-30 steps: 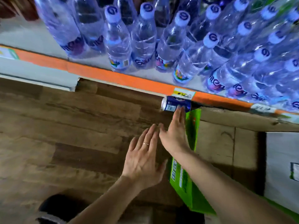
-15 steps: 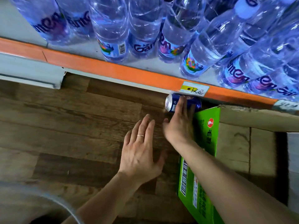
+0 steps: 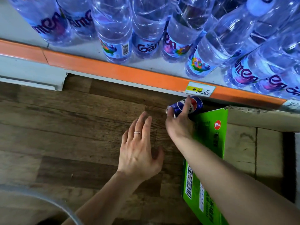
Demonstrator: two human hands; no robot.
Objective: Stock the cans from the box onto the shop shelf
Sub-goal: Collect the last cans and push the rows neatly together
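One blue can lay on its side on the wooden floor in the centre-right of the frame, under the orange-edged shelf and touching the green box. A second earlier the right hand only reached for it with straight fingers; now it curled over it, so pickup looked begun. The left hand hovered with fingers spread, holding nothing.

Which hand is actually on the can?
The right hand: its fingers curl over the blue can under the shelf edge. The left hand hovers open.
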